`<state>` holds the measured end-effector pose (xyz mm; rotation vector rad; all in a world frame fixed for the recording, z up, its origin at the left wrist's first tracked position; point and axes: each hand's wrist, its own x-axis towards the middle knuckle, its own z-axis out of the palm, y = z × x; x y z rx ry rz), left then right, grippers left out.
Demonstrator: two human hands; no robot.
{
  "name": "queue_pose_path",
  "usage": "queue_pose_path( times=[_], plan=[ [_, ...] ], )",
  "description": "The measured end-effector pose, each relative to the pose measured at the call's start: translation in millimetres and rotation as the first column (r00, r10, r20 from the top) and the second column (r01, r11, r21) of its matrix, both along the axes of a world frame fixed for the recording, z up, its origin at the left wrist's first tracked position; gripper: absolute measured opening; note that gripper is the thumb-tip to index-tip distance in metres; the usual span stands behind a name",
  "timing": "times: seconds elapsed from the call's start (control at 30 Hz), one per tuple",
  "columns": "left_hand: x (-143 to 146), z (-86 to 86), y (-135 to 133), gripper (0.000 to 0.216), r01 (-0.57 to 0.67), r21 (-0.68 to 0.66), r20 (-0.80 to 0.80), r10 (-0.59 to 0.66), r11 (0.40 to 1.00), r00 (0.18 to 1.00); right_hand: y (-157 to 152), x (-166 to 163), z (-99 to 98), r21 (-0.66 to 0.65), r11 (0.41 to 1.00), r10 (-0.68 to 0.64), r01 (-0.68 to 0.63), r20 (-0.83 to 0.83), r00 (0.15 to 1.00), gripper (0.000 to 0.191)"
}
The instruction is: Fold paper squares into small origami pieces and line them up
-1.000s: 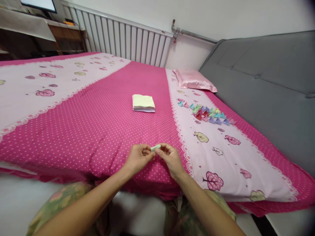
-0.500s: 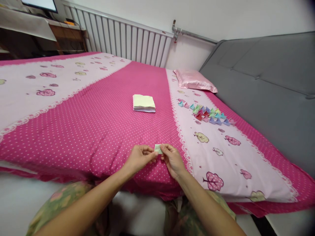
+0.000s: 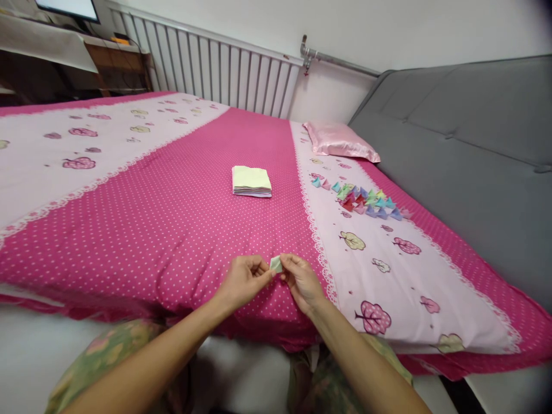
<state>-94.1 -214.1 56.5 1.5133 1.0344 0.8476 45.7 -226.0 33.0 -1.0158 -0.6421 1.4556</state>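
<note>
A small pale green folded paper piece (image 3: pixel 276 264) is pinched between my two hands just above the near edge of the pink dotted bedsheet (image 3: pixel 181 218). My left hand (image 3: pixel 242 280) grips its left side with fingertips closed. On its right side my right hand (image 3: pixel 302 280) pinches it the same way. Farther up the bed lies a stack of pale yellow paper squares (image 3: pixel 252 181). To the right of the stack, several small folded paper shapes (image 3: pixel 366 201) in mixed colours sit in a cluster.
A pink satin pillow (image 3: pixel 339 141) lies at the bed's far right, against a grey padded headboard (image 3: pixel 466 149). A white radiator (image 3: pixel 215 69) runs along the far wall. My knees in green patterned cloth (image 3: pixel 107 356) are below the bed's edge.
The green paper has turned from a flat strip to a more upright small shape between my fingertips. Both hands stayed in nearly the same place.
</note>
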Motion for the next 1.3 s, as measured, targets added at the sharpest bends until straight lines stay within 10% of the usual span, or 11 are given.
queue_pose_path(
  times=[0.47,1.07,1.3],
  plan=[
    [-6.7,-6.4,9.3,0.023,-0.011,0.047,0.022,0.010,0.999,1.000,-2.5,1.2,-1.6,0.206,0.977,-0.042,-0.051,0.424,0.905,0.018],
    [-4.4,-12.7,11.4,0.021,-0.114,-0.006,0.069,0.114,0.993,0.991,1.0,3.3,-5.1,0.241,0.968,-0.036,-0.063,0.383,0.923,0.024],
    [-6.7,-11.2,8.3,0.023,-0.109,0.167,-0.053,0.119,0.980,0.991,-1.5,3.6,-2.6,0.266,0.954,-0.016,-0.141,0.513,0.858,0.021]
  ],
)
